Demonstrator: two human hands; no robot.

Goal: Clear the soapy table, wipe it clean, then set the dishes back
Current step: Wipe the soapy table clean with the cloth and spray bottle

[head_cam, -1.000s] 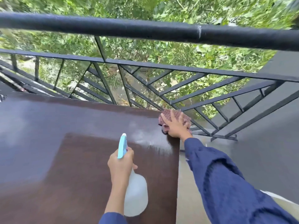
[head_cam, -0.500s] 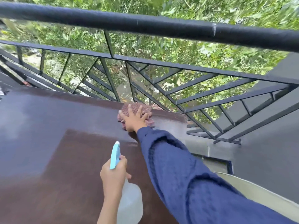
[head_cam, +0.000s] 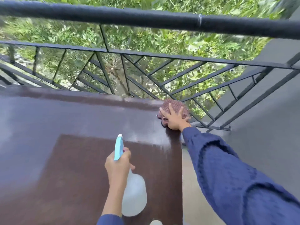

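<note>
At the far right corner of the table (head_cam: 81,127), we press the reddish cloth (head_cam: 176,105) flat under the spread fingers of our right hand (head_cam: 174,119), while our left hand (head_cam: 117,163) grips the spray bottle (head_cam: 134,194) by its neck above the near side. We judge the wiping step is in hand, and the next stroke calls for steady pressure leftward across the dark brown top, glossy with a pale wet sheen.
</note>
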